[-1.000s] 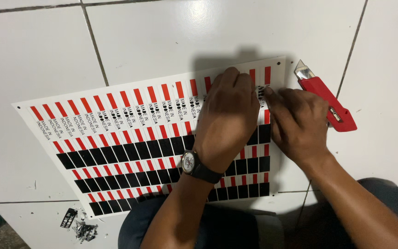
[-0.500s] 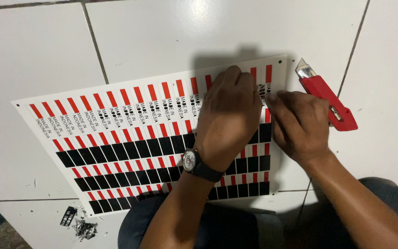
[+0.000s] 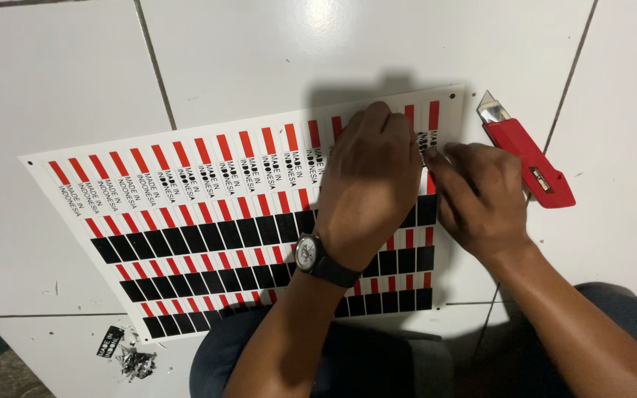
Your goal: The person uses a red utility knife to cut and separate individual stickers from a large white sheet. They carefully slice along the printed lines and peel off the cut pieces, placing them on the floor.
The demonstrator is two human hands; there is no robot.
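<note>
A white sheet [image 3: 186,214] printed with rows of small red, black and lettered labels lies on the tiled floor. My left hand [image 3: 370,184], with a dark wristwatch [image 3: 318,259] on its wrist, presses flat on the sheet's upper right part. Right beside it, my right hand [image 3: 481,199] has its fingertips pinched at a label near the sheet's top right corner. What the fingertips hold is hidden. A red utility knife [image 3: 528,158] with its blade out lies on the floor just right of my right hand, untouched.
White floor tiles [image 3: 259,59] with dark grout lines surround the sheet. A peeled black label and a small heap of scraps [image 3: 130,357] lie at the lower left. My knees in dark trousers [image 3: 628,324] fill the bottom edge.
Both hands stay at the sheet's top right corner, with only slight finger movement. The knife and the sheet have not moved.
</note>
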